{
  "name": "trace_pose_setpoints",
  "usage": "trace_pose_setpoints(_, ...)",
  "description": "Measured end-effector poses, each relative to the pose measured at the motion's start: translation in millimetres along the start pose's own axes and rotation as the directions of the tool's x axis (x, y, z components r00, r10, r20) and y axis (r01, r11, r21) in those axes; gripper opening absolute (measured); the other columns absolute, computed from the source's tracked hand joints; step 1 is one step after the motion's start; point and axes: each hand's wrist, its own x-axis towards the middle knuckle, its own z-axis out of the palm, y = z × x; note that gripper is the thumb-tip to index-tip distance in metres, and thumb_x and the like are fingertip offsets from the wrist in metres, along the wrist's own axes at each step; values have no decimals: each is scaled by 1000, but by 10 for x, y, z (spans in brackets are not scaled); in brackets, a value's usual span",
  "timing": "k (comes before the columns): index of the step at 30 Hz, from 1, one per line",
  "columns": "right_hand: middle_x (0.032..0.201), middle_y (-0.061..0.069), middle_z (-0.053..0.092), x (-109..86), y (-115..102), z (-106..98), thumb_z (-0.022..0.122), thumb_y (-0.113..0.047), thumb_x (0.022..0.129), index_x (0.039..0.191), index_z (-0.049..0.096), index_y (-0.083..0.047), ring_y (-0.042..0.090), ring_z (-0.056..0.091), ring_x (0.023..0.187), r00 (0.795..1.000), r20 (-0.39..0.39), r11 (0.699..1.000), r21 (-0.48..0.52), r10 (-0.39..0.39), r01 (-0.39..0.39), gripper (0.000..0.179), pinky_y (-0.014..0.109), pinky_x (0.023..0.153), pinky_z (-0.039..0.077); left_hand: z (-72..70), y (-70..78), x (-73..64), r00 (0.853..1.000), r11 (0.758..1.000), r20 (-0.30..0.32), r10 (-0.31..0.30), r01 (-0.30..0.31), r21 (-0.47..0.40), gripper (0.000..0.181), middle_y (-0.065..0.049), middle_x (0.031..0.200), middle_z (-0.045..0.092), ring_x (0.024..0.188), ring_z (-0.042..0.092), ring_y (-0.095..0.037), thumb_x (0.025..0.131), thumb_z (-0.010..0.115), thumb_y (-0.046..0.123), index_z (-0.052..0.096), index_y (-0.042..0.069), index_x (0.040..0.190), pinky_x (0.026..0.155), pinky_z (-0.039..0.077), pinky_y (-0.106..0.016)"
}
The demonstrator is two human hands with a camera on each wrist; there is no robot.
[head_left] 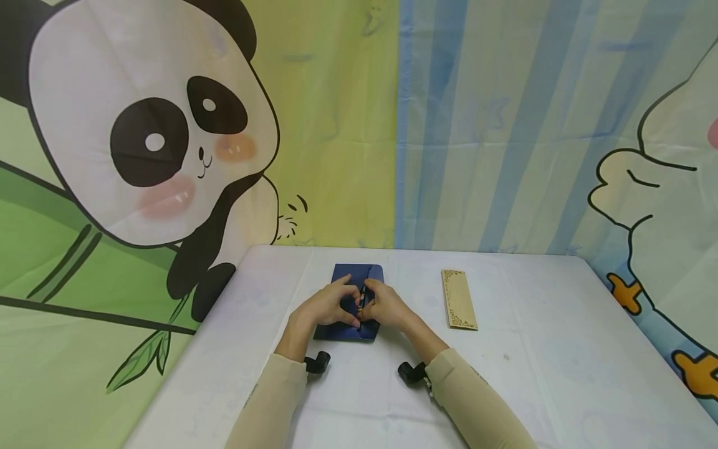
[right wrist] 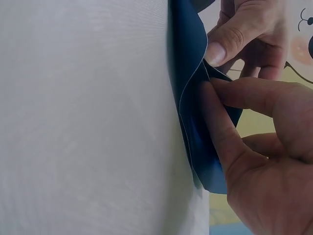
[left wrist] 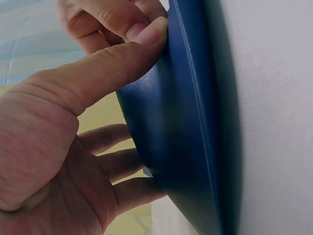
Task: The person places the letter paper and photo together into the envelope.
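Note:
A dark blue envelope [head_left: 340, 272] with a flap along its right side lies on the white table, under both hands. My left hand [head_left: 331, 304] holds it from the left; in the left wrist view the thumb [left wrist: 122, 63] lies on the blue face and the other fingers reach its far edge. My right hand [head_left: 387, 304] pinches the flap edge, with its thumb [right wrist: 220, 122] inside the parted opening in the right wrist view. Both hands' fingertips come close together at the opening. Small light and orange marks [head_left: 361, 293] show between them, partly hidden by fingers.
A tan strip [head_left: 460, 299] with brown ornament at both ends lies right of the envelope. The white table [head_left: 527, 386] ends at a printed cloth backdrop [head_left: 336, 156] with a panda. Black wrist devices [head_left: 318, 363] sit at both sleeves.

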Motion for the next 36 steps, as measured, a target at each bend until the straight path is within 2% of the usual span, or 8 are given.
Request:
trace_pose_setpoints(3,149,28,53,3,19,2,78,6,83,159,24,10,17,78,82,1000,4,998,57,24,-24,93,29,80,60,4,-4,-1,1000,1000,-1,5,-5,-2,38,-24,169,26,150,35,-52,74,95,30,64,25,96,117,37,-64)
trace_pose_setpoints(6,117,22,74,9,38,-2,80,3,84,159,24,11,19,79,83,999,4,996,82,37,-37,94,31,84,60,3,-7,0,1000,1000,-3,11,-11,-2,39,-25,169,27,150,35,-53,74,95,31,64,24,96,116,37,-64)
trace_pose_setpoints(8,98,17,79,12,47,-3,81,2,84,159,25,11,19,79,83,999,5,995,89,42,-42,94,32,86,59,1,-6,0,1000,1000,-5,12,-12,-7,39,-25,169,27,150,35,-53,74,96,31,65,24,96,116,37,-64)
trace_pose_setpoints(11,93,13,79,18,55,-1,82,2,84,158,26,11,19,79,83,999,7,995,95,40,-41,93,32,86,59,-3,-7,2,1000,1000,-4,12,-12,-6,39,-25,169,27,150,35,-53,74,95,32,64,25,96,117,36,-64)
trace_pose_setpoints(16,114,22,75,15,51,2,81,3,85,158,26,12,19,78,84,999,8,994,103,39,-40,91,32,87,59,-2,-16,13,1000,1000,-5,16,-16,-2,38,-25,169,27,150,35,-52,74,95,32,64,26,95,118,36,-63)
trace_pose_setpoints(22,159,29,40,18,39,-11,81,5,84,156,32,11,19,78,87,1000,-4,996,85,22,-22,87,29,83,59,-8,-14,16,1000,1000,-5,13,-13,2,37,-24,169,27,151,35,-51,75,95,31,63,27,95,118,36,-63)
trace_pose_setpoints(29,167,25,30,35,44,-20,86,4,79,150,43,12,26,75,104,1000,-15,1000,18,8,-7,83,30,84,61,-10,-3,12,1000,1000,0,12,-12,-7,37,-24,169,27,151,34,-51,74,95,31,64,26,94,119,34,-63)
trace_pose_setpoints(36,164,23,38,50,65,-15,88,4,77,153,39,11,26,70,107,1000,-14,1000,-1,27,-27,91,35,90,59,8,-18,17,1000,1000,5,11,-10,-14,38,-24,169,27,152,33,-52,74,95,33,65,27,95,119,33,-64)
